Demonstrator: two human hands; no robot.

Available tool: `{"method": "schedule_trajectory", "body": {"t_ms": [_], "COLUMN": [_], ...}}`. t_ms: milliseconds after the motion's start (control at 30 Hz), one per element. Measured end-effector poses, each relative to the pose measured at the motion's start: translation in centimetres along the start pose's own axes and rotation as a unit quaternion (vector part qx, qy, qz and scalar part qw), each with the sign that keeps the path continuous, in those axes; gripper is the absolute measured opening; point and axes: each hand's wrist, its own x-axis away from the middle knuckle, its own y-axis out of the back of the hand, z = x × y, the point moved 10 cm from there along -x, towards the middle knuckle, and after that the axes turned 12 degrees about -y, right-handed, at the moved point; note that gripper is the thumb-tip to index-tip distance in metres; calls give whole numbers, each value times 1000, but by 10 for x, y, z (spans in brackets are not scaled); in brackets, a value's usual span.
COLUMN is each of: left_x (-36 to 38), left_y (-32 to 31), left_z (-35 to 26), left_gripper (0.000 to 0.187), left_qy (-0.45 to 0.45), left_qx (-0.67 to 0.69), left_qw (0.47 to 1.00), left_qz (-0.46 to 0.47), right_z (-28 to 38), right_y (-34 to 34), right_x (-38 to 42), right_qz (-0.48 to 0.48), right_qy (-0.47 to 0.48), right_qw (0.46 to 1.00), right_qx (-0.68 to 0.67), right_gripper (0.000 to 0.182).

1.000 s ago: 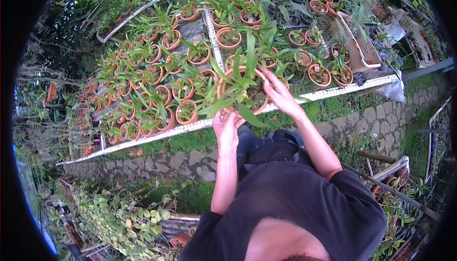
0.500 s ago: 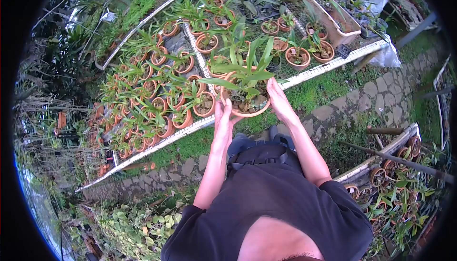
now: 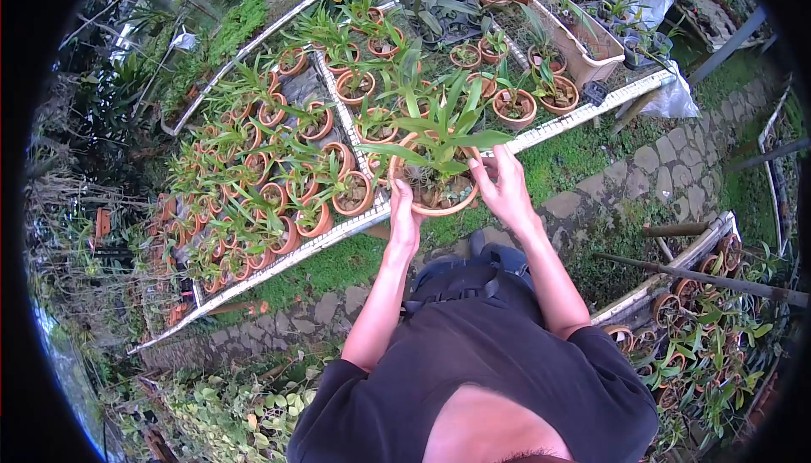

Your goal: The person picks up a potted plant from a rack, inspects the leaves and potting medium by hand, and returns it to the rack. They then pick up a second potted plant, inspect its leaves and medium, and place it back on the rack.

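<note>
Between my two hands is a round terracotta pot (image 3: 441, 211) with a green, long-leaved plant (image 3: 443, 144) growing from chunky dark potting material. My left hand (image 3: 403, 220) grips the pot's left side, its thumb up along the wall near the rim; the other fingers are partly hidden behind the pot. On the opposite side, my right hand (image 3: 505, 186) has its thumb at the rim and its fingers bent close to a broad leaf tip. The pot is held up in front of my waist, near the bench's white edge.
A mesh-topped bench with a white edge strip (image 3: 279, 270) carries several potted plants (image 3: 353, 193). A rectangular planter (image 3: 583, 45) stands at the back right. Below runs a stone path (image 3: 646, 159) beside moss. Another plant bench (image 3: 667, 290) and a metal bar (image 3: 701, 277) lie right.
My right hand has shifted from lying flat along the pot's side to bent fingers at its rim. The pot has turned or tilted slightly and come a little closer to my body.
</note>
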Motion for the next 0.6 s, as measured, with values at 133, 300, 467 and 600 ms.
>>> {"method": "schedule_trajectory", "body": {"t_ms": [133, 300, 467, 600], "left_x": [-2, -8, -9, 0], "left_y": [-10, -7, -26, -32], "left_z": [-3, 29, 40, 72], "left_gripper": [68, 74, 78, 77], "left_qy": [-16, -33, -66, -46], "left_qx": [-10, -67, -74, -53], "left_qw": [1000, 997, 991, 986], "left_qz": [8, -21, -91, -152], "right_z": [38, 0, -19, -44], "right_y": [-1, -3, 4, 13], "right_x": [-7, -34, -63, -86], "right_qz": [52, 86, 140, 212], "right_qy": [60, 52, 105, 73], "right_qw": [958, 938, 938, 934], "right_qx": [275, 332, 299, 278], "right_gripper": [33, 36, 37, 33]}}
